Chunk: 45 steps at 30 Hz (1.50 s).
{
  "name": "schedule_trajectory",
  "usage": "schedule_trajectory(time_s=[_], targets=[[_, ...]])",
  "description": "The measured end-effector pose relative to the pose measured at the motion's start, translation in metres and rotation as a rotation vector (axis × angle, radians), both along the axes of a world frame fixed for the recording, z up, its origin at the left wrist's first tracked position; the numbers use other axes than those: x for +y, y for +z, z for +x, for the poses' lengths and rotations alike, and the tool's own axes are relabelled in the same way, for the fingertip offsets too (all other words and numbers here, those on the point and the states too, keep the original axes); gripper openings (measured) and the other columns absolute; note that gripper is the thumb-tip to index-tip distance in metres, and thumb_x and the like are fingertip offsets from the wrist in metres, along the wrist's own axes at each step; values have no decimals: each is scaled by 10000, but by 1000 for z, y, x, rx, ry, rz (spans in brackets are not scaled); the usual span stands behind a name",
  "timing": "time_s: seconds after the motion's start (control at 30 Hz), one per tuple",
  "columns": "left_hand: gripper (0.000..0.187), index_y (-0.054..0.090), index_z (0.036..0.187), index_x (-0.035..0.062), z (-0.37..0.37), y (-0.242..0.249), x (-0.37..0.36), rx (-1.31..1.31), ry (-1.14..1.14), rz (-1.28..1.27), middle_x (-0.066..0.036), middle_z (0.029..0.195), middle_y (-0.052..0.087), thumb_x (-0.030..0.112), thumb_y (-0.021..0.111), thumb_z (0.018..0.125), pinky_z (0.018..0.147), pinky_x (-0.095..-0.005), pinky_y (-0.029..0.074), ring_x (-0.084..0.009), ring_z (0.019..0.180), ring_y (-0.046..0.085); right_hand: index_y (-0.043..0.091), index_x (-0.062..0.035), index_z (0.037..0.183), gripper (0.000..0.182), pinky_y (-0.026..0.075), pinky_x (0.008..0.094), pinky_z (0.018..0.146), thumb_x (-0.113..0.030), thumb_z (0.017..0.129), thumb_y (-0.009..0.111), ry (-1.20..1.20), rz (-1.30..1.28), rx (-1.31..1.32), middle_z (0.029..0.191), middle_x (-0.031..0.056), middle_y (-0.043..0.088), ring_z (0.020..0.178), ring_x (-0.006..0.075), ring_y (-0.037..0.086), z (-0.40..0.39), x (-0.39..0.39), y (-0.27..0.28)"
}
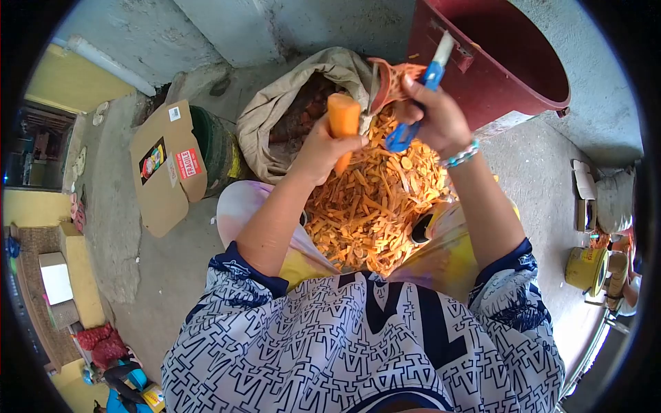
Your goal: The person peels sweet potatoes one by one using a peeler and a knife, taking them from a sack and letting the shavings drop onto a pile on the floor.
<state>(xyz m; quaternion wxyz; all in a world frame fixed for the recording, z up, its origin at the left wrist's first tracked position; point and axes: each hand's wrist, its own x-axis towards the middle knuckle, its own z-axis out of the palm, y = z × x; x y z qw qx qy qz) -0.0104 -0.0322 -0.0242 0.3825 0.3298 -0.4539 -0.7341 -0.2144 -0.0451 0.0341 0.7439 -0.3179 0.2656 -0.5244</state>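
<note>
My left hand [321,153] is closed around a thick carrot [343,115], its cut, bright orange end pointing up. Just to the right, my right hand [441,118] grips a blue-handled peeler [432,76]; an orange part and a thin metal edge reach toward the carrot, though the fingers hide how they join. Below both hands, between my legs, lies a broad heap of orange peelings [375,206] with some round slices. Behind my left hand, an open cloth sack [256,127] holds dark, reddish-brown roots.
A large dark red bin [482,82] stands at the upper right against the wall. On the left, a cardboard flap [162,186] leans on a dark green bucket [219,148]. A yellow bucket [585,270] and part of another person [628,292] are at far right.
</note>
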Motion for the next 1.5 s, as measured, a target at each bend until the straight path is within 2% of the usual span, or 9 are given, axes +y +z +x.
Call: schedule_trajectory(time_s=[0.1, 0.4, 0.6, 1.07, 1.13, 1.2, 1.27, 1.37, 1.5], targets=[[288, 579, 792, 1, -2, 24, 6, -513, 340, -453, -27, 696, 605, 191, 753, 663, 603, -280, 463, -136, 640, 587, 571, -28, 803, 145, 364, 223, 447, -125, 781, 678, -156, 4, 314, 693, 27, 588, 471, 71, 433, -16, -4, 8], [189, 611, 766, 12, -2, 32, 6, -676, 337, -747, -146, 670, 611, 65, 701, 608, 565, -311, 462, -269, 607, 612, 577, -30, 764, 278, 401, 197, 489, -156, 652, 797, -299, -264, 806, 670, 5, 600, 548, 44, 493, -1, 13, 28], [204, 609, 747, 24, 0, 36, 6, -845, 297, -794, -163, 684, 592, 121, 702, 593, 574, -374, 460, -341, 649, 585, 581, -13, 773, 282, 422, 211, 527, -141, 646, 798, -313, -372, 991, 682, -8, 597, 588, 42, 506, 5, 15, 34], [236, 602, 762, 21, 4, 21, 3, -839, 304, -972, -148, 731, 605, 141, 711, 590, 601, -367, 475, -328, 681, 592, 572, -33, 776, 200, 328, 188, 397, -117, 715, 743, -123, -152, 669, 586, -4, 554, 422, 44, 417, 8, -11, -5], [240, 602, 766, 15, 5, 18, 7, -821, 295, -915, -150, 728, 604, 136, 709, 589, 605, -359, 476, -323, 685, 596, 594, -27, 750, 248, 370, 206, 427, -144, 657, 791, -138, -135, 698, 631, 15, 593, 464, 58, 465, -3, -20, -13], [254, 598, 792, -8, 10, 18, 19, -708, -47, -819, -122, 738, 618, 54, 706, 570, 614, -305, 462, -212, 678, 613, 599, -28, 764, 243, 400, 207, 446, -131, 652, 789, -460, -295, 1026, 662, 25, 614, 496, 68, 506, -26, -34, -18], [236, 584, 775, -9, 10, 14, 23, -625, -14, -850, -94, 696, 598, 56, 700, 580, 618, -279, 451, -144, 654, 576, 609, -33, 783, 245, 439, 227, 500, -142, 652, 784, -478, -180, 1081, 696, 32, 631, 561, 80, 549, -48, -42, -22], [221, 574, 760, -5, 17, 7, 13, -742, 35, -647, -79, 676, 585, 38, 705, 586, 622, -267, 443, -128, 636, 550, 624, -35, 812, 268, 463, 256, 588, -185, 654, 780, -423, -371, 1266, 724, 30, 641, 633, 87, 572, -39, -35, -18], [219, 573, 755, -5, 13, 3, 6, -665, 110, -735, -81, 672, 583, 34, 709, 587, 620, -262, 442, -142, 627, 549, 597, -9, 820, 302, 453, 218, 529, -186, 662, 783, -431, -326, 1034, 705, 54, 638, 565, 86, 561, -23, -14, -3]])
